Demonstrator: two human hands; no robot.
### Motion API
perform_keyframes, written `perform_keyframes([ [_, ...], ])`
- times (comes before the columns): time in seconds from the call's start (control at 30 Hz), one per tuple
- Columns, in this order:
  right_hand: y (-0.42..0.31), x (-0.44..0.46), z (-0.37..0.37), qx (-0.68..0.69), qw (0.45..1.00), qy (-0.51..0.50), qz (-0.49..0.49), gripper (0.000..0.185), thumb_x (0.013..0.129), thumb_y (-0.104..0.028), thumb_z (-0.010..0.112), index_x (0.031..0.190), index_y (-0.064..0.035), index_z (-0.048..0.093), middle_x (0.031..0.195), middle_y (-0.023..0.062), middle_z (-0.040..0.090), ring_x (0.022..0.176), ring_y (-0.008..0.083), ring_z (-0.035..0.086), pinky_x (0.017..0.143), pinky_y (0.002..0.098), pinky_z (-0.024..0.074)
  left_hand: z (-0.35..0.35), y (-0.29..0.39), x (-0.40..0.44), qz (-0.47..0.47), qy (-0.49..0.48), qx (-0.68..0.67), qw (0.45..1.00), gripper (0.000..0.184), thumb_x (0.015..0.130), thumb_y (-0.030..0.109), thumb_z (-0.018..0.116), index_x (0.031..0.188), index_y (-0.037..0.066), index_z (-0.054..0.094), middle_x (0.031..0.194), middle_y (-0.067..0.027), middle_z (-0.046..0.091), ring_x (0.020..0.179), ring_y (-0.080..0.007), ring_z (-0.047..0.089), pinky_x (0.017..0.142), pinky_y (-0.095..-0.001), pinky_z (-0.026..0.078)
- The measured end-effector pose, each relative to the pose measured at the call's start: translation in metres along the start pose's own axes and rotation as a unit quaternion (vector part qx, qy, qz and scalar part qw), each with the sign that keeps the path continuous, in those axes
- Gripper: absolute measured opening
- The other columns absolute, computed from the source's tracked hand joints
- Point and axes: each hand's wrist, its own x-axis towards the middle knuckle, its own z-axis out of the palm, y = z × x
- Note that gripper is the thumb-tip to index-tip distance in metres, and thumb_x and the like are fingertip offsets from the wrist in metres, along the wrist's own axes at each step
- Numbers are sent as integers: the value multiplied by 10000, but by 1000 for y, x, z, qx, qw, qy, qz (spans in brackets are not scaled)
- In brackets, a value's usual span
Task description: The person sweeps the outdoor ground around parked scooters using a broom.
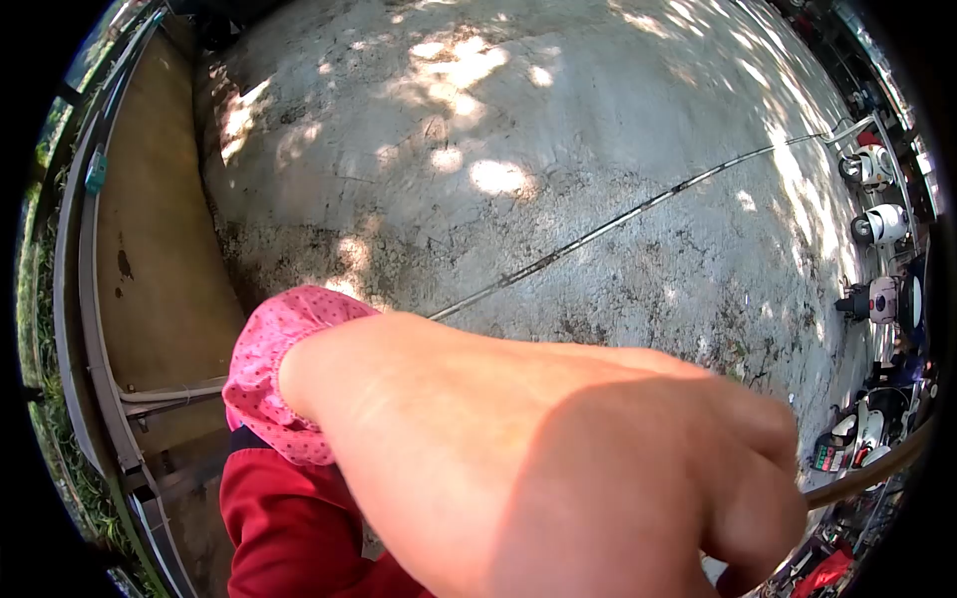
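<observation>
My left hand [558, 439] fills the lower middle, very close to the camera, with its back turned up. Its fingers curl downward at the right, and the fingertips are mostly hidden. A brown rod [867, 473] runs from behind the curled fingers to the right edge; the hand appears closed on it. Around the wrist sits a pink dotted cuff [284, 369], with red fabric [289, 518] below it. My right hand is outside the frame.
Grey concrete ground [598, 120] carries sunlit patches. A long thin line or pole [638, 209] crosses it diagonally. A tan wall or panel [155, 249] stands left, with a rail and grass beyond. Several scooters [882, 224] line the right.
</observation>
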Motion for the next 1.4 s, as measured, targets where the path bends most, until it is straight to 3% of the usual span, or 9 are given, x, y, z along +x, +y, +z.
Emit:
perform_keyframes([
  [0.23, 51, -35, 7, 21, 997, 69, -18, 216, 788, -234, 494, 749, -25, 531, 608, 56, 520, 540, 149, 518, 562, 271, 479, -6, 18, 50, 43, 22, 165, 985, 189, 684, 197, 542, 755, 23, 520, 693, -89, 457, 608, -243, 460, 558, -334, 401],
  [0.43, 57, -32, -5, -68, 990, 14, 125, 197, 784, -228, 484, 694, -59, 526, 593, 38, 520, 542, 144, 520, 543, 268, 471, 7, 86, 117, 232, -155, 330, 902, 185, 714, 238, 545, 802, 89, 610, 744, -39, 591, 778, -181, 567, 611, -315, 442],
  [0.8, 29, 21, -53, -151, 951, -79, 257, 158, 749, -239, 513, 687, -98, 549, 631, -5, 552, 579, 130, 537, 534, 250, 485, 73, 82, 153, 420, 5, 474, 774, 208, 739, 164, 536, 932, 92, 571, 877, -49, 569, 779, -168, 543, 655, -274, 465],
  [0.9, 21, 35, -72, -296, 908, -248, 165, 124, 740, -218, 517, 696, -108, 552, 639, -8, 554, 577, 123, 538, 537, 257, 491, 104, 80, 172, 398, 137, 487, 766, 231, 738, 125, 527, 962, 80, 558, 917, -60, 560, 796, -176, 537, 688, -280, 470],
  [0.93, 16, 41, -68, -250, 912, -180, 270, 118, 737, -215, 516, 700, -109, 553, 638, -8, 554, 578, 122, 538, 533, 260, 491, 116, 82, 183, 392, 176, 492, 757, 241, 732, 101, 520, 969, 66, 552, 932, -70, 555, 813, -186, 535, 712, -293, 471],
  [1.03, 17, -2, -52, -198, 930, -71, 303, 117, 741, -213, 522, 691, -109, 538, 656, -4, 562, 586, 125, 545, 531, 261, 485, 111, 111, 209, 509, -75, 387, 765, 317, 694, 50, 520, 1009, 18, 523, 993, -122, 524, 878, -229, 522, 781, -340, 453],
  [1.17, 17, -5, -68, -164, 943, -70, 282, 86, 721, -188, 547, 720, -105, 528, 660, 0, 552, 588, 132, 539, 539, 269, 476, 131, 109, 199, 551, 7, 498, 669, 299, 709, 134, 482, 998, 74, 531, 875, -112, 516, 796, -210, 515, 779, -368, 429],
  [1.27, 11, -21, -85, -153, 947, -89, 269, 90, 684, -162, 578, 729, -107, 522, 681, -4, 549, 628, 141, 534, 568, 281, 471, 97, 83, 188, 604, 167, 597, 500, 272, 730, 227, 446, 966, 135, 545, 744, -81, 516, 704, -177, 509, 764, -388, 410],
  [1.4, 31, -22, -95, -170, 932, -146, 284, 65, 690, -111, 562, 716, -91, 506, 696, 15, 543, 692, 154, 536, 617, 302, 463, 79, 56, 157, -43, 245, 704, 666, 465, 676, 107, 585, 1127, 190, 506, 1285, -123, 309, 1212, -254, 244, 972, -407, 218],
])
